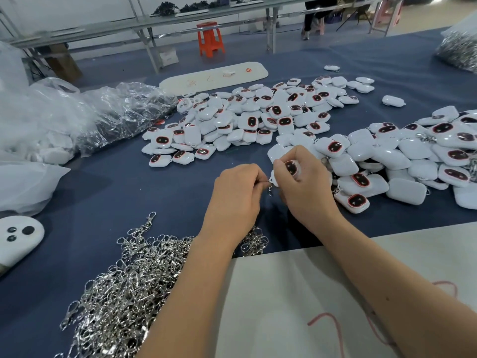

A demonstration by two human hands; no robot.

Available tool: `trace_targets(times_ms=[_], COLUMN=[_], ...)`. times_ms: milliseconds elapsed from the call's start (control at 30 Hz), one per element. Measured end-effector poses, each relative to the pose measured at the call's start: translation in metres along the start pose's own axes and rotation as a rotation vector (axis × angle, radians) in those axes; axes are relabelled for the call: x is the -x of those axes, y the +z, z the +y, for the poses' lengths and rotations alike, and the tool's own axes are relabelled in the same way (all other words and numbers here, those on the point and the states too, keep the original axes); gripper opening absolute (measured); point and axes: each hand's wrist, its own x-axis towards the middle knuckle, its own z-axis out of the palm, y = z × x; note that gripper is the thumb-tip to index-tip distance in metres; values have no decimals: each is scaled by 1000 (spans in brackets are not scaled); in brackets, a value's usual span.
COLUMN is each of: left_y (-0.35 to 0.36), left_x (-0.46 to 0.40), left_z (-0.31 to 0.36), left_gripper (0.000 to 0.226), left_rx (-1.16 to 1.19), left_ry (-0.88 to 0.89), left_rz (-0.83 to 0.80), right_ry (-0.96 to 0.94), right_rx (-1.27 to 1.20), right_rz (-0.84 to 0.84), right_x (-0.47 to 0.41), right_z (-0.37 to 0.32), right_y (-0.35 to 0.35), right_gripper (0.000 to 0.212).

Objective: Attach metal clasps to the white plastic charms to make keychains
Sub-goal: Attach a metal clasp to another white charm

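My right hand (304,187) grips a white plastic charm (291,167) with a dark, red-rimmed oval face, held just above the blue table. My left hand (237,192) pinches a small metal clasp (269,187) at the charm's lower left corner; part of the clasp dangles below my fingers. A large heap of loose silver clasps (124,285) lies at the near left, partly under my left forearm. A pile of white charms (247,120) spreads across the middle of the table. Another pile of charms (402,156), some with clasps showing, lies to the right.
Crumpled clear plastic bags (77,120) sit at the left. A white board with red marks (335,301) lies under my forearms at the near edge. A bag of metal parts (459,47) sits far right. An orange stool (210,38) and benches stand beyond the table.
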Motion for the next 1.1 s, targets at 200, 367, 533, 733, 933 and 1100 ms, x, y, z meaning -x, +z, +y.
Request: trace_targets(times_ms=[200,367,533,733,933,1100], left_y=[6,6,12,11,7,-2], left_x=[-3,-2,-2,-3,-3,-2], left_z=[16,8,4,4,-2,0], left_gripper=[12,11,21,17,22,16], left_rx=[-294,430,1007,945,661,113], left_ry=[-28,-228,-492,-482,-379,-103], left_rz=[-66,143,66,231,302,217], right_ry=[-209,151,294,363,377,275], right_rx=[315,-358,-631,-744,-829,-685], right_rz=[107,7,-104,-207,-236,-202], right_x=[4,1,-1,-1,-3,0], right_z=[-4,-7,-10,-9,-5,-2], right_y=[7,4,3,4,2,5], right_gripper=[20,21,26,22,19,5])
